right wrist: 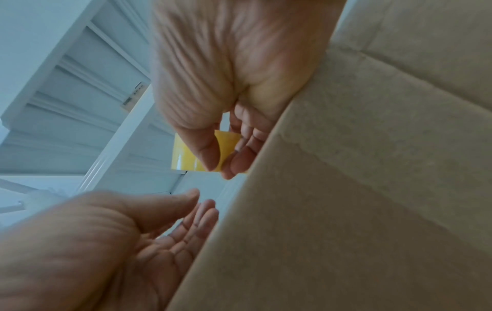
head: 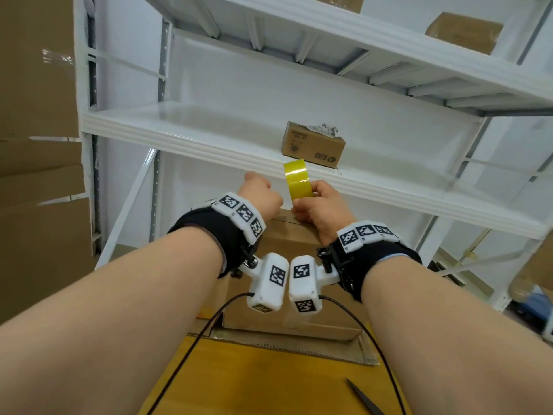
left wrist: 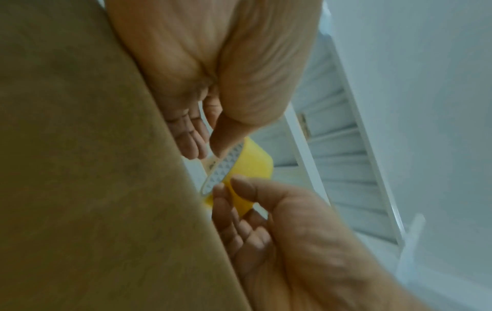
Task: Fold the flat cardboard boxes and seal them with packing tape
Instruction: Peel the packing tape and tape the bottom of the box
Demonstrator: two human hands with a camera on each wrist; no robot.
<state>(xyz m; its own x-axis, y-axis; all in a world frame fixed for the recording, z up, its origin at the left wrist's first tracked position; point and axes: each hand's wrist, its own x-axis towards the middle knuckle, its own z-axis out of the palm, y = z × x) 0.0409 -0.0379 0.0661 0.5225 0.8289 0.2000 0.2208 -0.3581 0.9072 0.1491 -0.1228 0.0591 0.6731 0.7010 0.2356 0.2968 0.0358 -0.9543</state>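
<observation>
A roll of yellow packing tape (head: 296, 179) stands upright just above the far top edge of a folded brown cardboard box (head: 287, 244). My right hand (head: 314, 205) pinches the roll between thumb and fingers; the right wrist view shows the thumb across the tape (right wrist: 186, 153). My left hand (head: 260, 194) hovers close to the left of the roll, over the box. In the right wrist view the left hand (right wrist: 199, 206) has loosely straight fingers, holds nothing and stands apart from the tape. In the left wrist view its thumb overlaps the patterned rim of the roll (left wrist: 253, 166).
The box rests on flat cardboard (head: 299, 348) on a yellow table (head: 269, 381). A dark pointed blade (head: 362, 396) lies at the table's near right. Behind stands white metal shelving (head: 209, 136) with a small carton (head: 314, 148). Large cardboard sheets (head: 39, 175) stand at the left.
</observation>
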